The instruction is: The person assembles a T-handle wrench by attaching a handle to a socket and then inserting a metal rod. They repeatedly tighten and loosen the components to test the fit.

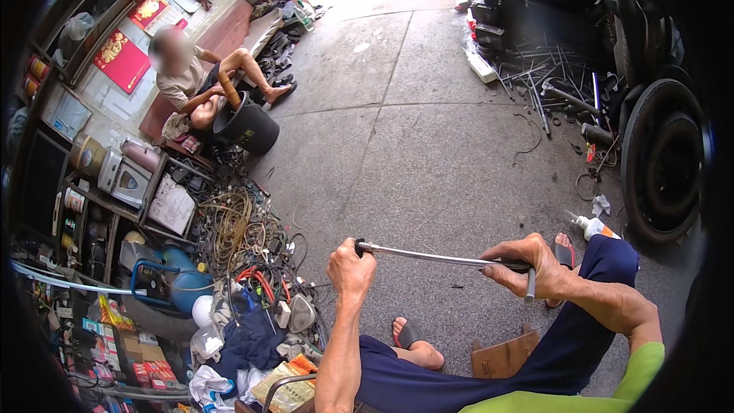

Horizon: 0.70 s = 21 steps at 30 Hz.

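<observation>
I hold a long, thin metal rod [428,257] level in front of me above my knees. My left hand [350,268] is closed around its left end, where a dark tip shows. At the other end, my right hand [531,266] grips a dark handle, with a short crosspiece sticking down below the fingers. I sit with my legs in dark blue trousers [474,375], and my sandalled feet rest on the concrete floor [428,145].
A tangle of cables, tools and boxes [245,260] is piled at my left beside shelves. Another person [202,80] sits at the back left with a black bucket [246,126]. A tyre [661,157], metal rods and a white bottle [592,226] lie at the right. A wooden piece [505,356] sits by my legs.
</observation>
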### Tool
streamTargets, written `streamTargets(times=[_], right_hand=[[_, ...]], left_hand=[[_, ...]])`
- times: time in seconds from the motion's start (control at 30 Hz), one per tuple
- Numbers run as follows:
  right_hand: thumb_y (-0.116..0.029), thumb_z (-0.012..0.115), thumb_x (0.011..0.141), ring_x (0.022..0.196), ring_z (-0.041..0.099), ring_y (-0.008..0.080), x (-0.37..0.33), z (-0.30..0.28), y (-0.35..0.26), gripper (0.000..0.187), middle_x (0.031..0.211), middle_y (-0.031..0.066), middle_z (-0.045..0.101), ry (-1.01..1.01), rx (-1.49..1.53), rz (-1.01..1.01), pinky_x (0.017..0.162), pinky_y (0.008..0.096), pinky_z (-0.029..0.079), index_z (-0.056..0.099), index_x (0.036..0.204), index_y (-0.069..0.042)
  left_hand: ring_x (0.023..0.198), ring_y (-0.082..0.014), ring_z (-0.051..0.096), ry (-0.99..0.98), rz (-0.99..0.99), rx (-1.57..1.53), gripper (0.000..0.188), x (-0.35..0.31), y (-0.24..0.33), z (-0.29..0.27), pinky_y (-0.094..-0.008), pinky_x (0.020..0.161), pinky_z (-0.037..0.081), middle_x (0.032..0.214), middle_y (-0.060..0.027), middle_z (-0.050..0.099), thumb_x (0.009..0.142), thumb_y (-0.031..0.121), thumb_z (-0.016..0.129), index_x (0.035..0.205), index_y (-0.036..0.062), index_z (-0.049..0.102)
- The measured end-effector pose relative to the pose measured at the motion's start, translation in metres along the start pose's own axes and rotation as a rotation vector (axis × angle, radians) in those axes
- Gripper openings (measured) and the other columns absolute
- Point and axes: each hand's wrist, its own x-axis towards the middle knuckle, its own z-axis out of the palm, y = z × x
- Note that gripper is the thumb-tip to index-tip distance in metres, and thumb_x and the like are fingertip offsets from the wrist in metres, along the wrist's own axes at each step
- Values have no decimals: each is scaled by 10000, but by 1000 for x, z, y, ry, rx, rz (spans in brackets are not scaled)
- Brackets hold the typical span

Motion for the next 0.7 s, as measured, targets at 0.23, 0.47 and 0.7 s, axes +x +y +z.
streamTargets(times=[0.23,0.47,0.7], right_hand=[[-127,710,846,671,675,126,-1,4,5,232,751,111,708,-2,102,146,575,255,529,681,1009,35],[-128,710,853,674,654,107,-2,-2,-3,213,770,101,706,-15,115,149,572,245,511,688,995,29],[-110,730,832,642,631,82,4,-12,-7,177,719,83,693,59,96,115,557,232,495,698,937,29]], left_hand=[[748,-435,653,-70,-54,61,186,-3,10,-9,-515,684,502,740,-257,651,750,163,615,774,-20,636],[736,-432,652,-65,-97,46,181,-13,7,-5,-513,682,501,746,-257,650,734,159,615,763,-17,647],[635,-279,663,-239,-126,-308,149,-9,-5,1,-387,583,499,687,-168,667,770,124,623,799,-20,649]])
